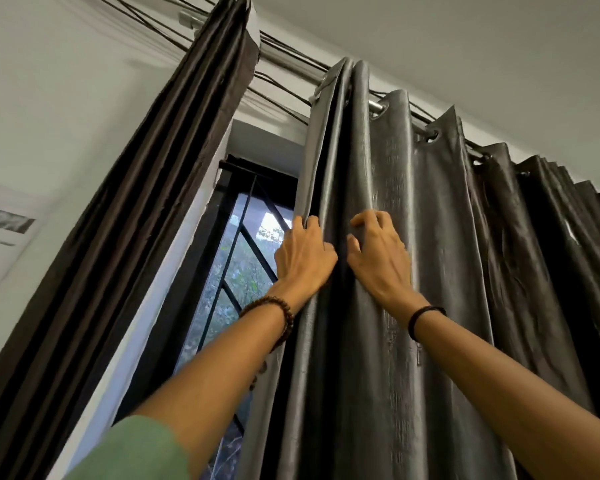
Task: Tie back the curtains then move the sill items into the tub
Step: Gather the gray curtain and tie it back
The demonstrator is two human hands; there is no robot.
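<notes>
Your left hand (305, 258) has its fingers curled round the leading edge of the grey curtain (413, 237). Just to its right, your right hand (378, 258) hooks bent fingers and thumb into the next pleat, apparently pinching it. You hold high, near the rod (374, 105), likely because the eyelets slide more easily when pulled from up there. That stacks the pleats rightward, off the window (243, 271). The brown curtain (174, 168) hangs bunched at the left. The grey one is spread to the right and untied. Sill and tub are out of view.
</notes>
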